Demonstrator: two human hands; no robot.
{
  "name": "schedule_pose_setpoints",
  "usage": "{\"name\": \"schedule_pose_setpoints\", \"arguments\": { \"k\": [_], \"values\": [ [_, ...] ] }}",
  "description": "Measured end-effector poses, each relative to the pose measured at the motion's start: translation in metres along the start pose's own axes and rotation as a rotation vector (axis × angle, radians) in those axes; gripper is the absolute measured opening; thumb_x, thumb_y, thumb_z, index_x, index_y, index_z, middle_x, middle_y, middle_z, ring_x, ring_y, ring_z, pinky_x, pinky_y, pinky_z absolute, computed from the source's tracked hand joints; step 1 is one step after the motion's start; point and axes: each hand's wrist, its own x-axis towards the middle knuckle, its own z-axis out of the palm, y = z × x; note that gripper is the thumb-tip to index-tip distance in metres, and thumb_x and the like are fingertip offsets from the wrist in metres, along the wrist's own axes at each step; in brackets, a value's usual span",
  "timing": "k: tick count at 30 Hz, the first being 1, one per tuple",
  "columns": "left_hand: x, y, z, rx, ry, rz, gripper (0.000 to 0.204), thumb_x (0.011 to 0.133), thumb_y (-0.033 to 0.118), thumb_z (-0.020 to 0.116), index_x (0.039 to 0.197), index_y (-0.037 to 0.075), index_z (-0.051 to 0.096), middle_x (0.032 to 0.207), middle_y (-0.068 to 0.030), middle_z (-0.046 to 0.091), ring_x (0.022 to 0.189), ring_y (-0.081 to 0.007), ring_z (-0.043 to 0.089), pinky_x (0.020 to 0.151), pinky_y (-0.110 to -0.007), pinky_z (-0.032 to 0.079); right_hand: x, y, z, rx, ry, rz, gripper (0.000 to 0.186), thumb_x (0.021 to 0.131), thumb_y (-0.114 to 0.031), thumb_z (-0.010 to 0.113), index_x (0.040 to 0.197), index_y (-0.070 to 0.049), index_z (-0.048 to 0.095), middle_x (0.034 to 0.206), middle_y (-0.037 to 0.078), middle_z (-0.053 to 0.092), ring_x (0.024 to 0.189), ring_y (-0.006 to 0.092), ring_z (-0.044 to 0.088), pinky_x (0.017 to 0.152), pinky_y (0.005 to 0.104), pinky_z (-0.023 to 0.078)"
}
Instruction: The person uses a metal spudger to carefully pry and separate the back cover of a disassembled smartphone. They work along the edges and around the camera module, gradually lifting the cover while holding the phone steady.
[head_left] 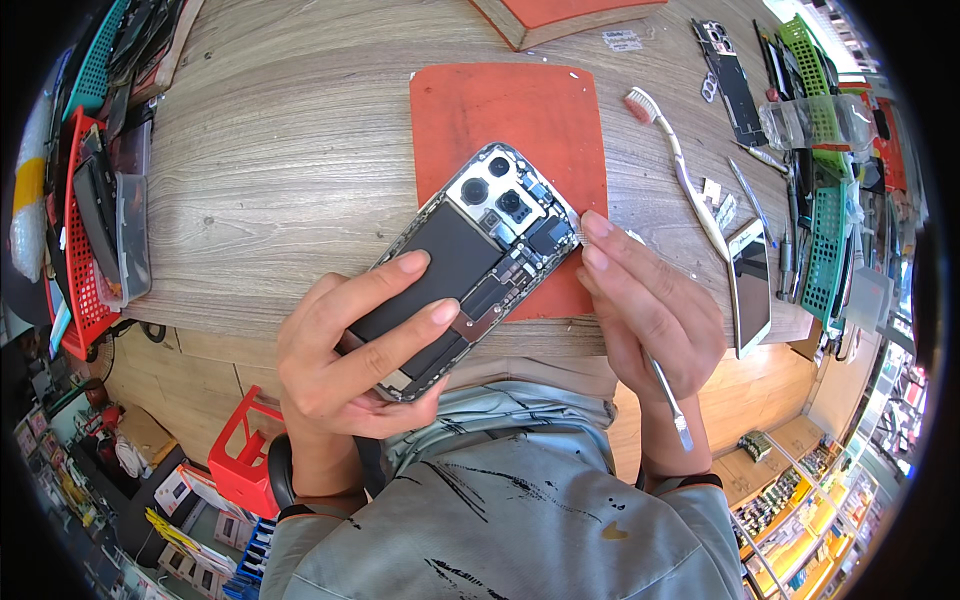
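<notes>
My left hand (355,345) grips an opened smartphone (450,265), tilted with its camera end up and to the right. Its insides show: a long black battery, three camera lenses and a strip of circuit board. Two of my left fingers lie across the battery. At the phone's right edge, by the camera end, are the fingertips of my right hand (655,310). That hand is closed round a slim metal pry tool (672,400), whose flat end sticks out below the palm. Whatever lies between the right fingertips is too small to make out.
An orange-red mat (510,110) lies under the phone on the wooden table (280,170). To the right are a toothbrush (685,185), a white-framed phone (750,285) and a bare phone housing (730,80). Baskets of parts, one red (85,240), line both sides.
</notes>
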Motion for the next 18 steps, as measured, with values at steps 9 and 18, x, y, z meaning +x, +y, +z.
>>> {"name": "schedule_pose_setpoints", "arguments": {
  "k": [9, 18],
  "values": [
    [0.0, -0.002, 0.001, 0.004, 0.006, 0.017, 0.068, 0.059, 0.019, 0.09, 0.127, 0.014, 0.09, 0.144, -0.0182, 0.077, 0.076, -0.022, 0.067, 0.063, -0.031, 0.052, 0.003, 0.001, 0.005, 0.005, 0.05, -0.014, 0.033, 0.088, 0.004, 0.092, 0.12, 0.0, 0.085, 0.118, 0.023, 0.086, 0.106, 0.0328, 0.087, 0.083, 0.0345, 0.073],
    [0.0, -0.002, -0.001, 0.013, 0.006, 0.014, 0.068, 0.059, 0.02, 0.09, 0.126, 0.015, 0.091, 0.144, -0.0173, 0.077, 0.074, -0.0211, 0.066, 0.062, -0.03, 0.051, 0.016, -0.007, -0.013, 0.131, -0.036, 0.18, 0.03, 0.094, 0.005, 0.088, 0.124, 0.004, 0.084, 0.117, 0.022, 0.087, 0.104, 0.0292, 0.087, 0.088, 0.0336, 0.069]
  ]
}}
